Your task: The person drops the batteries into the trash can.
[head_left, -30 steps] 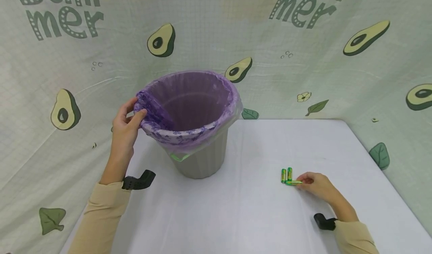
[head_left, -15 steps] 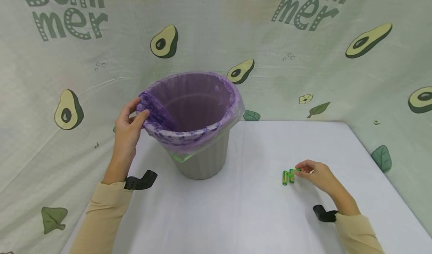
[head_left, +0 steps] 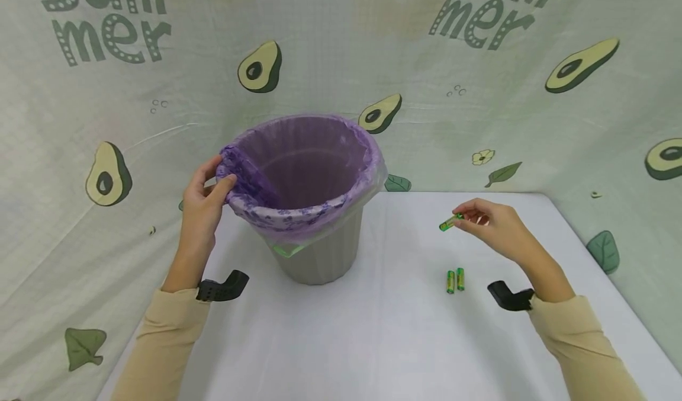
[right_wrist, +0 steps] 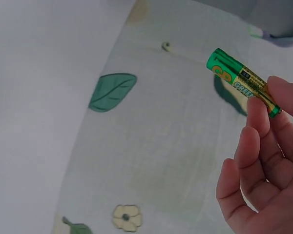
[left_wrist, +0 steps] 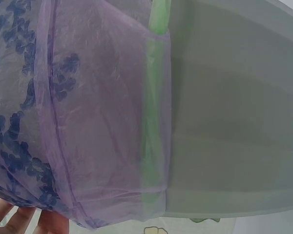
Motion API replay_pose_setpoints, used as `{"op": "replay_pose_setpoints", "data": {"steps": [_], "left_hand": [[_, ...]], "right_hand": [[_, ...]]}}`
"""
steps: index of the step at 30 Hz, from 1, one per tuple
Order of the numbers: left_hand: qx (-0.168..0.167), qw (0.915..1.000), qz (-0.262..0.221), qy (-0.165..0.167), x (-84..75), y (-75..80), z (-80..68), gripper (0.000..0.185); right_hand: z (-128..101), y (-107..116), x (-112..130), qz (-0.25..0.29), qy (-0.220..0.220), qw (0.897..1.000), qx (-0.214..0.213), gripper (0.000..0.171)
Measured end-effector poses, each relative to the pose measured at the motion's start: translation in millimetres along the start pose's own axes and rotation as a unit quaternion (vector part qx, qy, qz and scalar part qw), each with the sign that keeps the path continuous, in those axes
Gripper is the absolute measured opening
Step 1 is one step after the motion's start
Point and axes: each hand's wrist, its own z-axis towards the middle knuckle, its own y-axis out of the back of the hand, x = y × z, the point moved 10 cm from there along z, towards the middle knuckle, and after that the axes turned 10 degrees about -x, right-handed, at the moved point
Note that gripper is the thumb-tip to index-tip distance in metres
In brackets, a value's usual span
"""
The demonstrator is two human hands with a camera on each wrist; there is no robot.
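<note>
A grey trash can stands on the table, lined with a purple trash bag folded over its rim. My left hand grips the bag and rim at the left side, thumb inside. In the left wrist view the fingers show at the bag's lower edge. Raised above the table, my right hand pinches a green battery between thumb and fingertips; its label shows in the right wrist view, where the battery points up and left. Two more batteries lie side by side on the table below.
The white table reaches back to a pale curtain printed with avocados and leaves. A black wrist camera sits on the right wrist, another wrist camera on the left.
My right hand has lifted one battery off the table, up and away from the other two. My left hand stays on the trash can's rim.
</note>
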Motion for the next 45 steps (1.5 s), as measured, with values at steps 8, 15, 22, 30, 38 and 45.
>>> {"op": "replay_pose_setpoints", "data": {"steps": [8, 15, 22, 30, 38, 45], "left_hand": [[0.000, 1.0000, -0.004, 0.001, -1.1, 0.6, -0.7, 0.054], [-0.004, 1.0000, -0.002, 0.001, -0.5, 0.6, -1.7, 0.053], [-0.008, 0.9999, -0.007, -0.003, -1.7, -0.2, -1.6, 0.051], [-0.010, 0.9999, -0.004, -0.001, -1.1, 0.2, -2.1, 0.051], [-0.007, 0.9999, -0.014, 0.003, -0.2, -0.6, -3.2, 0.052], [-0.011, 0.9998, -0.016, 0.005, -0.1, -0.1, -2.6, 0.051]], "right_hand": [[35, 18, 66, 0.010, 0.054, 0.998, 0.005, 0.023], [60, 22, 108, 0.022, 0.071, 0.997, 0.025, 0.022], [81, 23, 138, 0.018, 0.086, 0.995, 0.039, 0.018], [106, 23, 169, -0.002, 0.111, 0.992, 0.064, 0.020], [129, 11, 195, -0.026, 0.124, 0.987, 0.099, 0.023], [147, -11, 215, -0.037, 0.122, 0.982, 0.138, 0.023]]}}
